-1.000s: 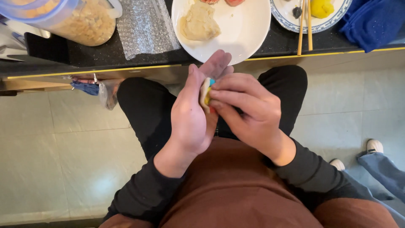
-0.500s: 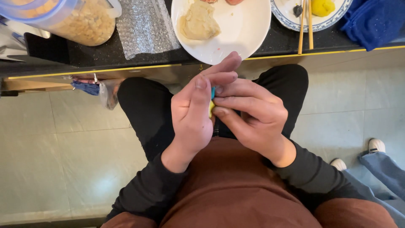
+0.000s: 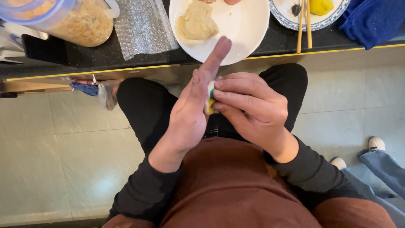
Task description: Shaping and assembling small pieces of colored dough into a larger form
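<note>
A small soft lump (image 3: pixel 209 100), pale with a yellow part and a teal edge, sits pressed between a seated person's two hands above the lap, just near of the counter's edge. The left hand (image 3: pixel 192 112) stands on edge with its palm turned to the right, fingers flat and close together, the longest finger reaching up over the rim of a plate. The right hand (image 3: pixel 249 107) curls in from the right, its fingertips (image 3: pixel 220 93) bunched and pressing the lump against the left palm; most of the lump is hidden between the hands. Both wrists come out of dark sleeves, above a brown apron and black trousers. Far of the hands runs a black counter (image 3: pixel 105 55) with a yellow strip along its near edge. On it, straight beyond the hands, a white plate (image 3: pixel 244 25) carries a mound of pale dough (image 3: pixel 196 22). To the right a blue-rimmed dish (image 3: pixel 287 19) holds a yellow piece (image 3: pixel 320 6), with wooden chopsticks (image 3: pixel 300 27) laid across it, and a blue cloth (image 3: pixel 373 19) lies at the far right. To the left lie a sheet of bubble wrap (image 3: pixel 141 27) and a clear jug of pale flakes (image 3: pixel 80 23). At the near right, another person's shoe (image 3: pixel 376 143) stands on the tiled floor.
</note>
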